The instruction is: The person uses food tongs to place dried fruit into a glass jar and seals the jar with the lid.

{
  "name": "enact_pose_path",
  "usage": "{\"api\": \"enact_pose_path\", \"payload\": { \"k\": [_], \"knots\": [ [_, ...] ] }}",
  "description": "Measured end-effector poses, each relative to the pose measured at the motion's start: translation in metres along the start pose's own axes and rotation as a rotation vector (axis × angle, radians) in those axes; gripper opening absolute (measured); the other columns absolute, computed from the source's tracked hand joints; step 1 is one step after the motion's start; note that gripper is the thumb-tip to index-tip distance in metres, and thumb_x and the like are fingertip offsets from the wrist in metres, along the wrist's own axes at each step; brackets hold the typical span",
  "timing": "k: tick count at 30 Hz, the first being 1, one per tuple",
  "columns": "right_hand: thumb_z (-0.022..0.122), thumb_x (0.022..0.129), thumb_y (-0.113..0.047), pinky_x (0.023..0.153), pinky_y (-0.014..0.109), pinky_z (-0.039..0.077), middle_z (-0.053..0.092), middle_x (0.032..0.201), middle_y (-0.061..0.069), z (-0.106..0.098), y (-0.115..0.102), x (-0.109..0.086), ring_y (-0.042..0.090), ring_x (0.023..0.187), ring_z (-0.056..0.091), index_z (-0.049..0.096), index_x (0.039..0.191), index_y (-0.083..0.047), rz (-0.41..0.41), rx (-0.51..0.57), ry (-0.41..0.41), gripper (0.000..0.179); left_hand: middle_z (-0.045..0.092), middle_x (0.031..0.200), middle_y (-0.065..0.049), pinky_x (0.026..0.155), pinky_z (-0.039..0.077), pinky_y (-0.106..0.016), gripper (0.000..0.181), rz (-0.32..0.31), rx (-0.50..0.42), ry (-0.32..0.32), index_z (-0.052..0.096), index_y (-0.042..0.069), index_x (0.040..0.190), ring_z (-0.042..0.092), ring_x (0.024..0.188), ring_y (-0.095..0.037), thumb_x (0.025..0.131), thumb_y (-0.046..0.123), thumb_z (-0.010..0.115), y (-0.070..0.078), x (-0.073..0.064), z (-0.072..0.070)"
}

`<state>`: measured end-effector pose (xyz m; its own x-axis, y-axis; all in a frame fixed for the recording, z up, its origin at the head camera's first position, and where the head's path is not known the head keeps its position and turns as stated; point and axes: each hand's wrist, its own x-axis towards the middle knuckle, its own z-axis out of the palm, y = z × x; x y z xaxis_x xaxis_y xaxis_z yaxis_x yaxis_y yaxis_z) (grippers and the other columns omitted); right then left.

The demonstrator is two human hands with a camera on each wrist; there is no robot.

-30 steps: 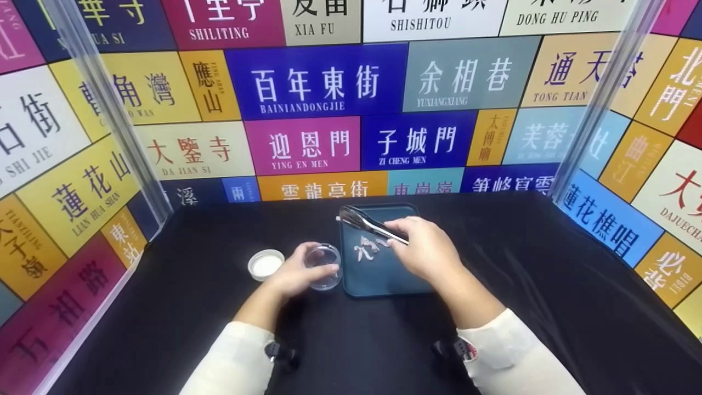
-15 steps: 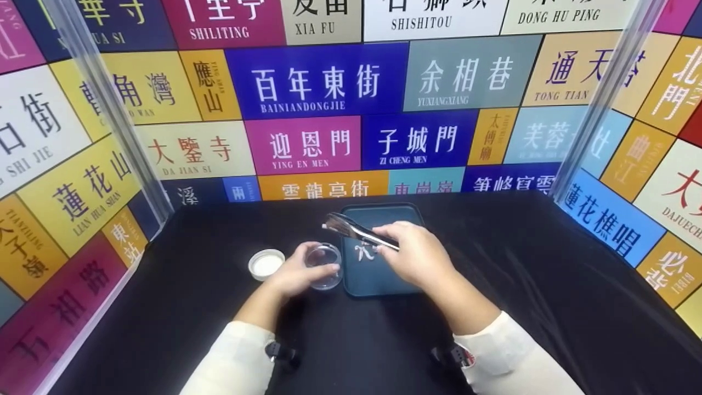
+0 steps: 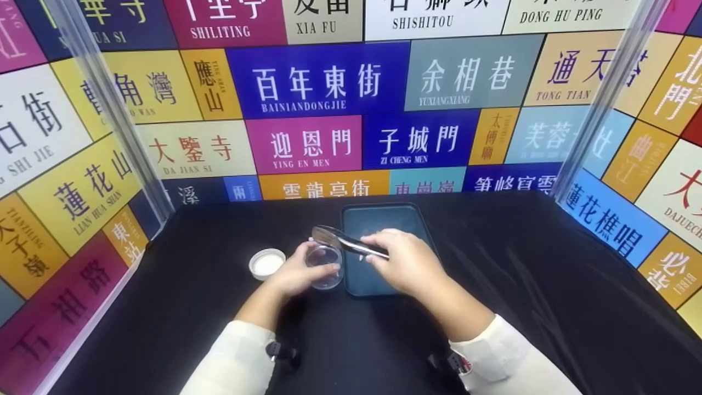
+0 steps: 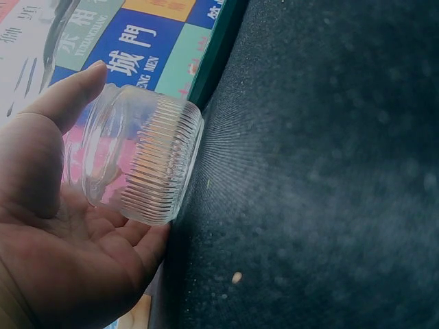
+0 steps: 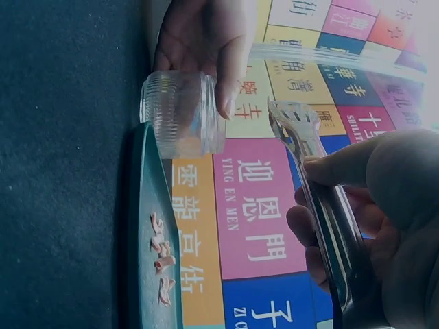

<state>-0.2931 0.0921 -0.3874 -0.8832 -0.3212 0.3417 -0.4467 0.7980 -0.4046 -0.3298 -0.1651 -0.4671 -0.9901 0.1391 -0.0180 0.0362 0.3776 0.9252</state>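
My left hand (image 3: 293, 274) holds a clear ribbed jar (image 4: 147, 157) between thumb and fingers, upright on the dark cloth at the tray's left edge. My right hand (image 3: 406, 260) grips metal tongs (image 3: 348, 241), whose head hangs over the jar's far rim. A tiny pale bit (image 3: 311, 239) shows at the tongs' tip; what lies between the arms is too small to tell. Several pale pinkish strips (image 5: 162, 253) lie on the teal tray (image 3: 395, 219); in the head view the tongs and right hand mostly cover them.
A round white lid (image 3: 267, 264) lies on the black cloth (image 3: 351, 340) left of the jar. Panels of coloured signs (image 3: 318, 77) enclose the back and both sides, with clear corner strips (image 3: 598, 109). A small pale speck (image 4: 236, 277) shows on the cloth.
My right hand has carried the tongs left and toward me, from above the tray to the jar's mouth. The left hand and jar have stayed in place.
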Motion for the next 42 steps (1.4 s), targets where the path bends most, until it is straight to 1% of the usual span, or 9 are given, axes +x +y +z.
{"api": "enact_pose_path", "payload": {
  "k": [7,13,17,20,23,26,29,35,42],
  "knots": [
    [0.082,0.096,-0.027,0.111,0.049,0.057,0.079,0.13,-0.001,0.003,-0.002,-0.001,0.025,0.125,0.072,0.078,0.131,-0.028,-0.023,-0.021,-0.026,0.036,0.061,0.153,-0.02,0.127,0.039,-0.056,0.093,0.003,0.01,0.007,0.043,0.007,0.154,0.056,0.146,-0.037,0.084,0.046,0.091,-0.001,0.0,-0.001],
    [0.082,0.095,-0.028,0.113,0.05,0.055,0.078,0.133,-0.001,0.004,0.0,0.0,0.026,0.129,0.071,0.078,0.132,-0.027,-0.007,-0.032,-0.04,0.037,0.063,0.151,-0.02,0.128,0.038,-0.057,0.094,0.004,0.013,0.008,0.043,0.007,0.155,0.058,0.144,-0.037,0.084,0.046,0.09,-0.001,0.0,-0.001],
    [0.081,0.096,-0.029,0.115,0.051,0.054,0.077,0.135,0.001,0.004,-0.001,0.0,0.027,0.131,0.069,0.076,0.135,-0.026,0.013,-0.031,-0.051,0.039,0.065,0.148,-0.019,0.125,0.041,-0.056,0.096,0.005,0.028,0.013,0.041,0.007,0.157,0.06,0.141,-0.036,0.084,0.046,0.09,0.0,-0.001,-0.001],
    [0.081,0.096,-0.03,0.109,0.049,0.057,0.076,0.134,0.002,0.004,-0.002,-0.001,0.027,0.126,0.071,0.074,0.137,-0.027,0.022,-0.028,-0.051,0.041,0.064,0.147,-0.018,0.124,0.043,-0.055,0.095,0.011,0.021,0.014,0.042,0.006,0.156,0.061,0.139,-0.035,0.084,0.043,0.091,0.001,-0.001,-0.001],
    [0.081,0.095,-0.031,0.102,0.046,0.059,0.075,0.133,0.003,0.004,-0.001,-0.001,0.025,0.118,0.072,0.072,0.14,-0.026,0.024,-0.031,-0.048,0.046,0.064,0.148,-0.017,0.125,0.043,-0.055,0.092,0.014,0.008,0.017,0.043,0.005,0.154,0.06,0.14,-0.035,0.084,0.041,0.091,0.001,-0.001,0.0],
    [0.082,0.094,-0.034,0.098,0.044,0.06,0.073,0.135,0.003,0.005,0.0,0.0,0.024,0.114,0.071,0.069,0.144,-0.024,0.03,-0.04,-0.052,0.053,0.065,0.147,-0.017,0.125,0.042,-0.053,0.091,0.011,0.003,0.019,0.043,0.005,0.153,0.06,0.14,-0.034,0.084,0.041,0.091,0.001,0.0,0.0],
    [0.081,0.093,-0.035,0.099,0.044,0.059,0.071,0.139,0.003,0.005,0.002,0.001,0.024,0.116,0.07,0.066,0.147,-0.024,0.048,-0.041,-0.063,0.057,0.064,0.147,-0.017,0.126,0.042,-0.053,0.092,0.007,0.001,0.017,0.043,0.006,0.154,0.06,0.141,-0.034,0.084,0.042,0.091,0.0,0.0,0.0],
    [0.081,0.094,-0.037,0.097,0.045,0.059,0.07,0.136,0.003,0.002,0.008,0.004,0.024,0.11,0.068,0.064,0.148,-0.024,0.105,-0.027,-0.069,0.058,0.059,0.156,-0.018,0.128,0.04,-0.052,0.094,0.007,0.007,0.006,0.04,0.004,0.157,0.055,0.147,-0.035,0.086,0.041,0.089,0.0,0.0,0.0],
    [0.08,0.093,-0.037,0.1,0.048,0.058,0.07,0.14,0.009,-0.002,0.022,0.01,0.028,0.112,0.068,0.063,0.149,-0.019,0.128,-0.017,-0.047,0.061,0.057,0.158,-0.02,0.128,0.039,-0.052,0.087,0.036,-0.034,-0.006,0.043,0.004,0.155,0.054,0.148,-0.037,0.088,0.033,0.089,0.0,0.0,0.0]
  ]
}}
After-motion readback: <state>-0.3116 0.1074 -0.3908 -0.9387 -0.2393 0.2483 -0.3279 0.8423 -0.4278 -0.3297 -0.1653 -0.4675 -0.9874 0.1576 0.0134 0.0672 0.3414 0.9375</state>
